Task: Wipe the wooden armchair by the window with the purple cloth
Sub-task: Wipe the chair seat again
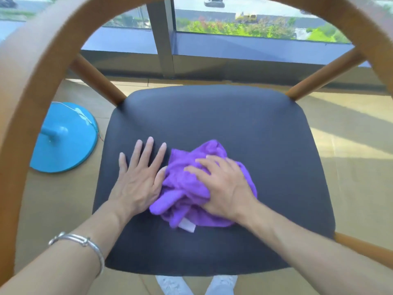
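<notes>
1. The left hand lies flat on the dark seat, palm down, fingers straight and spread. It holds nothing; its thumb side touches the cloth's left edge. A silver bracelet sits on that forearm.
2. The right hand presses down on top of the purple cloth, fingers stretched over the bunched fabric rather than wrapped round it.
3. The cloth is crumpled in a heap at the middle of the seat, slightly toward the near edge, directly under the right hand and just beside the left. A white label sticks out at its near side.
4. Bare seat surrounds the hands on all sides, with the widest stretch toward the far edge and the right side; the near edge is closer.
5. The wooden armchair has a curved rail that arches over the top and down both sides of the view. Two slanted struts meet the seat's far corners, one on the left and one on the right.
6. On the floor left of the seat lies a blue round base, near the seat's left edge, with thin wires on it.
7. The window runs along beyond the chair's far side, with greenery outside.
</notes>
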